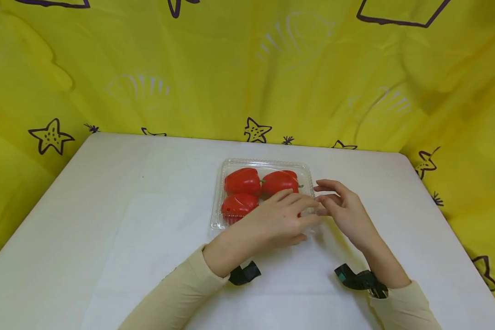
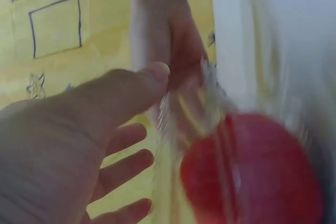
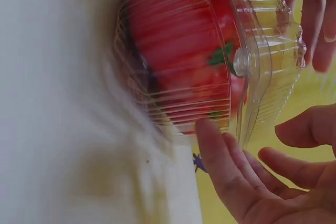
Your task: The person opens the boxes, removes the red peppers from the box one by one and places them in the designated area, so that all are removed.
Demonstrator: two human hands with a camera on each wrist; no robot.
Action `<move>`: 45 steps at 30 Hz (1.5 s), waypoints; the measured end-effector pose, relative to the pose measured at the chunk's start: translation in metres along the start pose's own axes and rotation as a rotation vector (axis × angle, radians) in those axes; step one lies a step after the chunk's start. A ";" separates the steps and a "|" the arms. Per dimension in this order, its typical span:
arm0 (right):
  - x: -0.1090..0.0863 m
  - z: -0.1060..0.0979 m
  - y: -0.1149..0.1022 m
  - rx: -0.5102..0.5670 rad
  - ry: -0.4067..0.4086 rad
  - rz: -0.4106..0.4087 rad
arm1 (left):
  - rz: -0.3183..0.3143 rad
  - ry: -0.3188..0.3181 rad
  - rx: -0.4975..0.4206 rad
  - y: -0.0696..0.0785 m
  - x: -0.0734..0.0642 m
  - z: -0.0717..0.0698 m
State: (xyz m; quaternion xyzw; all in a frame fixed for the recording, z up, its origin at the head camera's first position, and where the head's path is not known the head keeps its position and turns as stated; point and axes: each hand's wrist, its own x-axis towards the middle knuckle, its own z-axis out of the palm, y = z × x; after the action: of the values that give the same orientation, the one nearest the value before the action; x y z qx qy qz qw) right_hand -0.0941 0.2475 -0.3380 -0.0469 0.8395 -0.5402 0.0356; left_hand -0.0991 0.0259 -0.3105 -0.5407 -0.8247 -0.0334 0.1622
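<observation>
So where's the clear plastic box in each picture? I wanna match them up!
Head: the clear plastic box is near the middle, on the table.
Left wrist: lower right, blurry.
Right wrist: upper middle, reaching right of center.
Shared landmark: the yellow cloth shows in all three.

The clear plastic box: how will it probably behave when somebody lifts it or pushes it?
The clear plastic box would likely flex if squeezed, since its ribbed walls look thin. Being wide and low, it should probably slide rather than tip. The red peppers inside may shift, as they are rounded.
</observation>
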 end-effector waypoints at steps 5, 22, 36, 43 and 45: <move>-0.004 0.000 0.005 0.178 -0.036 0.109 | -0.023 -0.014 0.081 0.013 0.009 0.011; -0.013 -0.014 0.036 0.756 -0.420 0.159 | -0.072 0.107 0.109 0.020 0.011 0.026; -0.009 -0.017 0.054 0.934 -0.605 0.078 | -0.090 0.052 0.221 0.032 0.015 0.029; -0.009 -0.017 0.054 0.954 -0.618 0.094 | -0.119 0.080 0.239 0.034 0.016 0.033; -0.008 -0.017 0.053 0.953 -0.617 0.098 | -0.121 0.094 0.249 0.034 0.017 0.033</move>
State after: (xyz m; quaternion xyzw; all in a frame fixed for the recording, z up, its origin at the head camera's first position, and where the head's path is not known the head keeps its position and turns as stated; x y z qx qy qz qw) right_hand -0.0896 0.2857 -0.3794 -0.1425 0.4550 -0.8182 0.3213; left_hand -0.0825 0.0628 -0.3407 -0.4636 -0.8451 0.0343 0.2640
